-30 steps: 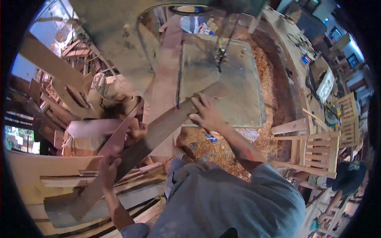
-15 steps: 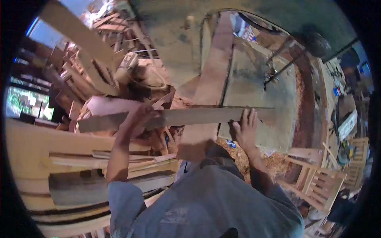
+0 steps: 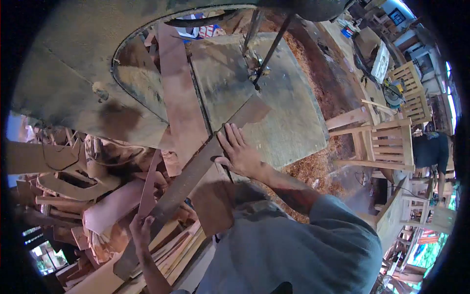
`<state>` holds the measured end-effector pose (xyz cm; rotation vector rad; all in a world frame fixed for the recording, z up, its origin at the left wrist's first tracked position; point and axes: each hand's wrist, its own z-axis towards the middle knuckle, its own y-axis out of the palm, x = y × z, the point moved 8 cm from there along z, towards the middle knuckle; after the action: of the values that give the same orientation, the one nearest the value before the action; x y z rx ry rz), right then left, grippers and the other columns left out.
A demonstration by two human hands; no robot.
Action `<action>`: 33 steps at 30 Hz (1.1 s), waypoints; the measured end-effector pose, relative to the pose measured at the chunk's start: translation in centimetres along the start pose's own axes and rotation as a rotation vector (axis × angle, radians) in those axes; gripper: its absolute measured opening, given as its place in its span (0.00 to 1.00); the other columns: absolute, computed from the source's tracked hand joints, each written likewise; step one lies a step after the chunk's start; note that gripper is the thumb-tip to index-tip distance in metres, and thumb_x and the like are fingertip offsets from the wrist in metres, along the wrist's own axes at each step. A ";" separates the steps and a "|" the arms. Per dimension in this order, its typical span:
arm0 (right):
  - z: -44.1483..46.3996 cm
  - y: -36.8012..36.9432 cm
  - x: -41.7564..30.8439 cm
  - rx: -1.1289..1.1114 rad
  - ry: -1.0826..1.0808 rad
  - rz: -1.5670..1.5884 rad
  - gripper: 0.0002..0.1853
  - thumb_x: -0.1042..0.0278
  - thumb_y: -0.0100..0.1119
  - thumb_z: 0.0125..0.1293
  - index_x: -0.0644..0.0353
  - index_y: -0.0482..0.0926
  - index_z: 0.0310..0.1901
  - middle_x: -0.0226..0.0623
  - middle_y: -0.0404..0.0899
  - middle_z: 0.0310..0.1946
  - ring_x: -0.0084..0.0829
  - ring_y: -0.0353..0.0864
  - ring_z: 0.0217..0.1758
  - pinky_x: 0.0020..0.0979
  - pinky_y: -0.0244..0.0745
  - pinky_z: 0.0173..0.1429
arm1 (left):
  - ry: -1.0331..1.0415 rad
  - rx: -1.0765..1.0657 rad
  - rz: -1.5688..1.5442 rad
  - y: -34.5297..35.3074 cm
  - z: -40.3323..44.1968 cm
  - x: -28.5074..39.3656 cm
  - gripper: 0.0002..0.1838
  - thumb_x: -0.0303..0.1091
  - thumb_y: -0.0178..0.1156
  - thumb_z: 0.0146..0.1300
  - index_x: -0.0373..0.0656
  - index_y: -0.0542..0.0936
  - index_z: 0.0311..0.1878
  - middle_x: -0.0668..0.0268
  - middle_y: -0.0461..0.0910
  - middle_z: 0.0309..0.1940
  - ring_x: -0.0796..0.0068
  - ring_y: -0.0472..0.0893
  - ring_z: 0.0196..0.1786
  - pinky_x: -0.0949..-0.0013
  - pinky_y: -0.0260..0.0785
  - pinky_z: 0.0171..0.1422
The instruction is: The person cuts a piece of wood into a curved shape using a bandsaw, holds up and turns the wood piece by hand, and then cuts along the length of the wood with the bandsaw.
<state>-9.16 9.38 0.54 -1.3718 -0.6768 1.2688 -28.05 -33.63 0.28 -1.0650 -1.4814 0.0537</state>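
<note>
A long dark board lies diagonally across the machine table, its far end just below the blade guide. My right hand lies on the board's upper part with its fingers spread. Lower down, my left hand is closed around the board's near part and also touches a thin reddish strip that rises beside it. A wide reddish plank is along the table's left side, partly under the dark board.
Wood offcuts are heaped at the left. Slatted wooden chairs and a circular saw are at the right, with a person beyond. Sawdust covers the floor by the table. The machine's large housing fills the upper left.
The view has turned. The dark board has swung from nearly level across the view to a steep diagonal, its far end now near the blade guide. Both hands have stayed with it.
</note>
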 end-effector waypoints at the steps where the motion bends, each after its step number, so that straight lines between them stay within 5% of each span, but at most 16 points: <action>1: 0.3 0.2 -0.2 0.020 -0.007 -0.031 0.46 0.31 0.42 0.80 0.68 0.60 0.80 0.69 0.55 0.81 0.66 0.51 0.86 0.59 0.47 0.87 | 0.005 -0.005 -0.103 0.4 0.4 -1.0 0.06 0.27 0.70 0.69 0.34 0.84 0.43 0.65 0.87 0.36 0.78 0.82 0.39 0.69 0.74 0.47; 11: 3.0 0.7 0.8 0.076 0.060 -0.016 0.48 0.27 0.41 0.78 0.69 0.62 0.79 0.65 0.58 0.81 0.65 0.54 0.85 0.59 0.48 0.87 | -0.065 -0.023 0.021 -0.5 4.3 0.0 0.12 0.32 0.72 0.66 0.31 0.84 0.43 0.64 0.84 0.31 0.77 0.81 0.38 0.69 0.74 0.46; 14: 3.3 0.9 1.1 0.108 0.063 -0.070 0.49 0.26 0.40 0.78 0.69 0.63 0.79 0.64 0.58 0.81 0.64 0.55 0.85 0.58 0.48 0.87 | -0.035 -0.009 0.047 -1.5 5.9 -7.0 0.10 0.30 0.71 0.66 0.32 0.84 0.42 0.69 0.80 0.29 0.78 0.77 0.35 0.69 0.71 0.43; 20: 3.6 0.7 0.8 0.121 0.056 -0.060 0.49 0.27 0.39 0.78 0.69 0.63 0.79 0.65 0.59 0.80 0.64 0.55 0.85 0.59 0.48 0.87 | -0.053 -0.020 0.013 -1.5 6.4 -0.1 0.08 0.30 0.69 0.68 0.34 0.83 0.40 0.71 0.78 0.31 0.79 0.72 0.35 0.70 0.67 0.42; 22: 4.1 1.2 0.9 0.061 0.061 -0.013 0.51 0.26 0.36 0.79 0.72 0.59 0.80 0.67 0.54 0.82 0.67 0.49 0.86 0.60 0.43 0.88 | -0.047 -0.052 -0.008 -1.7 6.9 -1.0 0.08 0.30 0.69 0.68 0.35 0.82 0.41 0.71 0.78 0.33 0.80 0.73 0.37 0.70 0.67 0.44; 33: 5.3 1.5 1.5 0.129 0.049 0.013 0.50 0.26 0.41 0.77 0.70 0.62 0.79 0.66 0.58 0.80 0.67 0.53 0.85 0.62 0.47 0.87 | -0.062 0.028 0.175 -2.0 6.8 -1.1 0.12 0.36 0.73 0.66 0.37 0.82 0.40 0.68 0.80 0.33 0.75 0.76 0.40 0.67 0.69 0.49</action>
<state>-14.09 12.08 -0.42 -1.2986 -0.5438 1.2633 -34.91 -31.81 -1.08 -1.1776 -1.4356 0.2326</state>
